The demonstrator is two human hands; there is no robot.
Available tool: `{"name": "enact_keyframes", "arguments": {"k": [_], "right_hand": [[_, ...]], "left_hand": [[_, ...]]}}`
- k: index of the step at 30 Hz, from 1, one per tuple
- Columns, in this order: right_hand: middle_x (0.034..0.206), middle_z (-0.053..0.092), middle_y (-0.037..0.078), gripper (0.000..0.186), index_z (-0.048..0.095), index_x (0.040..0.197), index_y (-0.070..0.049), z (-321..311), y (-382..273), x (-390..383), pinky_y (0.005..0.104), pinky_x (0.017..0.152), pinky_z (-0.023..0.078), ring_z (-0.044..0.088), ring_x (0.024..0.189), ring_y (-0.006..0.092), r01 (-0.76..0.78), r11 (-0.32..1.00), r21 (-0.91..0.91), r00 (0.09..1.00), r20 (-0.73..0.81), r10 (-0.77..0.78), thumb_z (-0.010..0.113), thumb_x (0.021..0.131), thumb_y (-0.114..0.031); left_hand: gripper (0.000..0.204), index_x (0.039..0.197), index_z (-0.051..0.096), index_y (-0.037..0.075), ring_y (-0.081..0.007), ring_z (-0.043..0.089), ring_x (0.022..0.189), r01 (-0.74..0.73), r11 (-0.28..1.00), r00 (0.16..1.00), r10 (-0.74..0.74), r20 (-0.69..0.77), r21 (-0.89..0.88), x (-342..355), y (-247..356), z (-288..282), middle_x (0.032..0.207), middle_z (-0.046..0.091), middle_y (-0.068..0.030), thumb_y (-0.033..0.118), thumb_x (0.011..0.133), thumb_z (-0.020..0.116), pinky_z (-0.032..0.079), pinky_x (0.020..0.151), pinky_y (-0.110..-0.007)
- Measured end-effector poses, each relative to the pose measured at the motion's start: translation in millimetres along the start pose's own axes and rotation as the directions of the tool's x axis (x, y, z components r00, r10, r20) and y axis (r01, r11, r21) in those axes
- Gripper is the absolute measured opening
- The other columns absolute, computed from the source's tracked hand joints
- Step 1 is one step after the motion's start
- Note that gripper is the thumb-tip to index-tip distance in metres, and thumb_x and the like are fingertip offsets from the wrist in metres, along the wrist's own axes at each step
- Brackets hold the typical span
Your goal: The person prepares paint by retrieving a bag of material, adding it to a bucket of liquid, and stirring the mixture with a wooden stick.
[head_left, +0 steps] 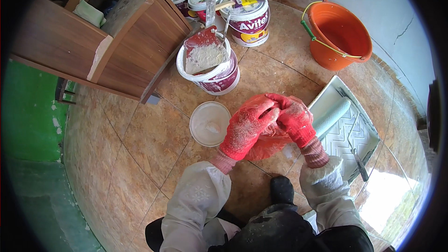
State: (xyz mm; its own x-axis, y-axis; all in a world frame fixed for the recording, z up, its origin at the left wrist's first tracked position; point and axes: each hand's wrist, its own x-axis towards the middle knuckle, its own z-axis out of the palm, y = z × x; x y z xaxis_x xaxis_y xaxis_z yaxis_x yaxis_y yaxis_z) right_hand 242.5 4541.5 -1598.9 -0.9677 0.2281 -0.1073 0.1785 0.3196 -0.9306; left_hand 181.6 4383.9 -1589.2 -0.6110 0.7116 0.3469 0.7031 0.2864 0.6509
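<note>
Red, dust-covered work gloves cover both my hands. My left hand (247, 123) and my right hand (297, 117) come together over a thin red plastic bag (265, 148), their fingers bunched at its top. The bag hangs or rests low between my wrists; what is inside is hidden. Just left of my left hand, a round white tub or lid (199, 128) lies on the floor with a pale lump in it. Right of my right hand sits a white paint tray (335, 151), with a light-blue paint roller (332, 118) across it.
A bucket (219, 84) holding a red dustpan-like scoop (203, 39) and scraper stands ahead. Behind it are lidded paint buckets (249, 25), one with a brush (245, 0) on top. An orange pail (333, 42) stands far right, by the wall. Wooden furniture (135, 51) occupies the left.
</note>
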Motion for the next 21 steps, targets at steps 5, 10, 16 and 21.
{"name": "enact_keyframes", "arguments": {"k": [5,10,16,21], "right_hand": [[0.091,0.066,0.003,0.039,0.061,0.118,-0.004,8,4,-1,0.0265,0.071,0.048,0.059,0.083,0.0091,-0.028,0.922,0.387,0.992,0.121,-0.021,0.064,0.08,-0.007],[0.092,0.066,0.002,0.044,0.054,0.126,-0.002,2,22,8,0.0242,0.069,0.047,0.059,0.08,0.0093,-0.012,0.946,0.325,0.989,0.141,-0.035,0.064,0.083,-0.008],[0.098,0.067,0.011,0.056,0.054,0.128,-0.006,-2,16,4,0.0349,0.085,0.046,0.061,0.092,0.0276,0.14,0.981,-0.134,0.984,0.133,-0.122,0.071,0.08,-0.028],[0.108,0.065,0.011,0.062,0.046,0.136,-0.005,2,54,10,0.0324,0.085,0.046,0.061,0.094,0.0234,0.141,0.987,-0.079,0.982,0.136,-0.129,0.07,0.082,-0.025]], "left_hand": [[0.028,0.112,0.061,0.004,-0.0282,0.064,0.086,-0.125,0.98,0.991,0.117,0.059,0.156,-8,-9,-12,0.099,0.065,-0.0121,0.02,0.09,0.058,0.05,0.074,-0.036],[0.02,0.103,0.067,0.004,-0.0252,0.062,0.092,0.49,0.757,0.872,-0.43,0.235,-0.432,-5,-10,-14,0.108,0.064,-0.01,0.014,0.086,0.061,0.05,0.078,-0.034],[0.021,0.101,0.07,0.006,-0.0195,0.056,0.107,0.198,0.934,0.975,-0.22,-0.042,-0.298,-29,-29,5,0.118,0.06,-0.0057,0.006,0.08,0.066,0.047,0.09,-0.03],[0.022,0.1,0.07,0.005,-0.0177,0.055,0.109,0.282,0.882,0.956,-0.289,0.039,-0.377,-30,-35,23,0.123,0.057,-0.0053,0.005,0.078,0.068,0.046,0.094,-0.029]]}}
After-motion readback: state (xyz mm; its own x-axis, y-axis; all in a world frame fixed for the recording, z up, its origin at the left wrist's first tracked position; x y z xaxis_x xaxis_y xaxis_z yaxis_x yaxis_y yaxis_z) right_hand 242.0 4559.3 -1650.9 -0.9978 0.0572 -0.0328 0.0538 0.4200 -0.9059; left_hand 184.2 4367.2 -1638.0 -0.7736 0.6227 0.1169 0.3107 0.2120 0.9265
